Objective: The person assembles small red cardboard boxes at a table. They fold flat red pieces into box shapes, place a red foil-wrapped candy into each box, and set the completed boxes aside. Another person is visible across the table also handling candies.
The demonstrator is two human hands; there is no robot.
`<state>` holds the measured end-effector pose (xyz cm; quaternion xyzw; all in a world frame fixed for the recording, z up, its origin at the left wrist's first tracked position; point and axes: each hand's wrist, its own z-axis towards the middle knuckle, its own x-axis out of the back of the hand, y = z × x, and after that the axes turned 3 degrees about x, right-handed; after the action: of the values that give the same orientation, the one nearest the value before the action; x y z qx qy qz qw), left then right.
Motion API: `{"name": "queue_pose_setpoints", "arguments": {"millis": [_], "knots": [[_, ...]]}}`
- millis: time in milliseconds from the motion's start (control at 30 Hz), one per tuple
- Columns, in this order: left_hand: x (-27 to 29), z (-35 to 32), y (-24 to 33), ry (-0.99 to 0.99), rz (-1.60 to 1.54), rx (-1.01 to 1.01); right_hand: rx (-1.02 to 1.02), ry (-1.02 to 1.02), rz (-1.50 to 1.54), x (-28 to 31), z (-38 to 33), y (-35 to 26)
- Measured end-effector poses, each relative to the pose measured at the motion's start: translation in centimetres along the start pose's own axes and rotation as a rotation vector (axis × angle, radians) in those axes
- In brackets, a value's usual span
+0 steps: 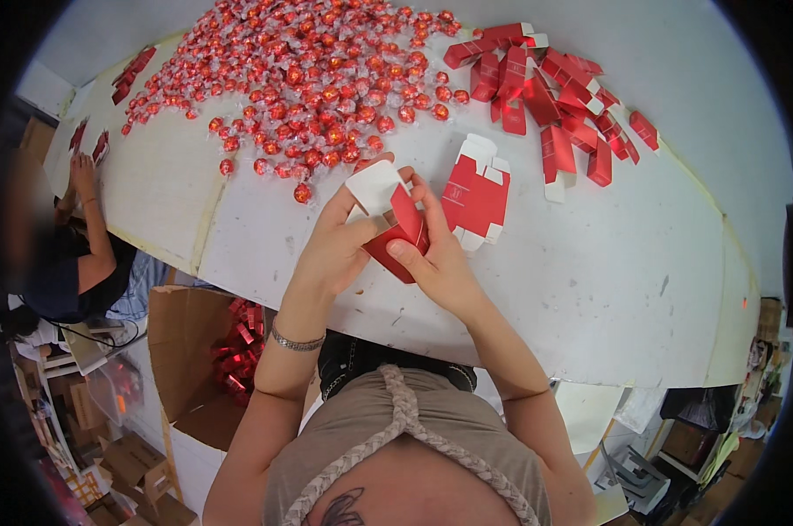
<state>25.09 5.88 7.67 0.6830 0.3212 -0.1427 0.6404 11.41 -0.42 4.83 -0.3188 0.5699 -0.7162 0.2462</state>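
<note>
Between my two hands, above the near part of the table, is a small red carton (395,254) with its white-lined flaps standing up. My left hand (337,241) grips its left side, the thumb at the open top edge. Around the right side wrap the fingers of my right hand (440,263), its thumb pressed on the front panel. How much is inside the carton cannot be made out. Just right of my hands lie flat, unfolded red carton blanks (477,195) with white tabs. Beyond my hands spreads a large heap of red-wrapped candy balls (318,96) in clear twisted wrappers.
Several red cartons (559,101) lie in a jumbled pile at the far right of the white table (589,280). A cardboard box (182,351) holding shiny red pieces stands below the table's near edge at left. A co-worker (72,263) sits at the far left, hands on small red cartons.
</note>
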Motion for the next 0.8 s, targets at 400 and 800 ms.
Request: {"name": "queue_pose_setpoints", "arguments": {"millis": [400, 800], "knots": [[0.4, -3.1, -1.5, -0.052, 0.843, -0.220, 0.074, 0.141, 0.183, -0.1, -0.1, 1.1], [-0.4, -4.7, -2.8, -0.032, 0.681, -0.168, -0.142, 0.144, 0.477, 1.8, -0.2, -1.8]]}}
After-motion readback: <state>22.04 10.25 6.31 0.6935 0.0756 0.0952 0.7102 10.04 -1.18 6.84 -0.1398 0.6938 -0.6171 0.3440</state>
